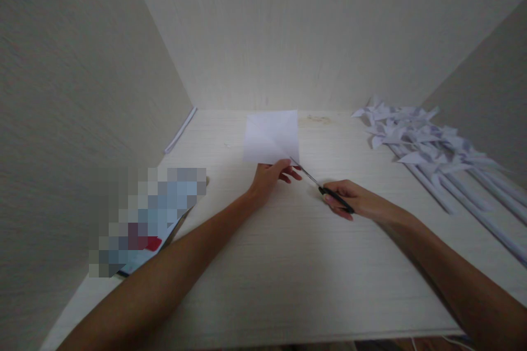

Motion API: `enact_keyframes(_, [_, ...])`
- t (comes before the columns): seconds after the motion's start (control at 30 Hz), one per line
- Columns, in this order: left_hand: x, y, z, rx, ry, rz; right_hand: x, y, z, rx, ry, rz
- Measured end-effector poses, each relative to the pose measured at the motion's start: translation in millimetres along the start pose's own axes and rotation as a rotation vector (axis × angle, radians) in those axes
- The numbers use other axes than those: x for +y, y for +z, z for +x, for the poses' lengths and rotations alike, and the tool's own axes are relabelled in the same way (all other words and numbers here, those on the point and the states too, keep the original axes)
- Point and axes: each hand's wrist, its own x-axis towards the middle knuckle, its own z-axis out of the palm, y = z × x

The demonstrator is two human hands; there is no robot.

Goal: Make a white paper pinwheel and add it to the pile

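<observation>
A square sheet of white paper [270, 134] with faint diagonal creases is held at its near edge by my left hand [275, 171]. The thumb lies on top of the paper and the fingers are beneath it. My right hand [345, 197] grips a pair of scissors [335, 198] by the black handles. The metal blades point up and left, and their tips are at the paper's near right corner, close to my left thumb. Whether the blades are apart is too small to tell.
Several white paper pinwheels [415, 134] on rolled paper sticks [469, 197] lie at the right. A thin white paper roll [181, 130] rests by the left wall. A partly blurred flat object with a red patch [153, 243] lies at the left. Walls enclose the table [288, 285] on three sides.
</observation>
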Motion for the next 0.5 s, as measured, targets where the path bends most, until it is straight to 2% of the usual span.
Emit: enact_keyframes(0.5, [-2.3,-0.3,-1.2,-0.041,-0.016,0.062,-4.4,0.2,-0.8,-0.001,0.004,-0.015])
